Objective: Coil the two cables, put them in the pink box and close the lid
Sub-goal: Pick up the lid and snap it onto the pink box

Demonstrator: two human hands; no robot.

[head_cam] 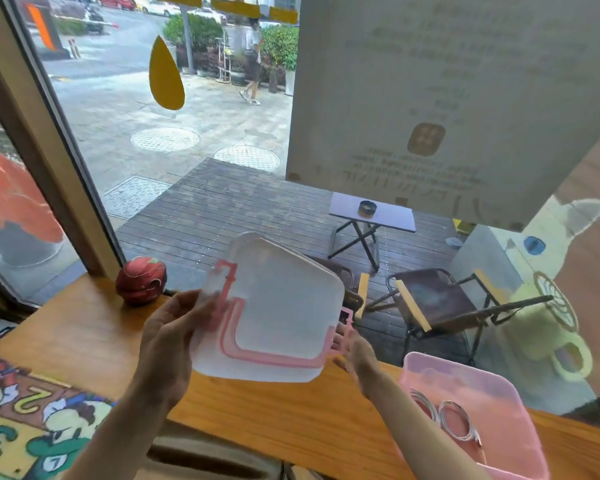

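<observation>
I hold the box's translucent white lid (274, 306), with its pink seal and clips, tilted in the air above the wooden counter. My left hand (174, 327) grips its left edge. My right hand (352, 348) pinches the pink clip at its right edge. The open pink box (499, 386) stands on the counter at the lower right, below and to the right of the lid. Two coiled white cables (454, 419) lie side by side inside it, the left coil partly hidden by my right forearm.
The wooden counter (84, 334) runs along a large window. A red ball-like object (141, 278) sits at the window edge, left of the lid. A colourful cartoon mat (25, 417) covers the counter's lower left. Folding chairs and a small table stand outside the glass.
</observation>
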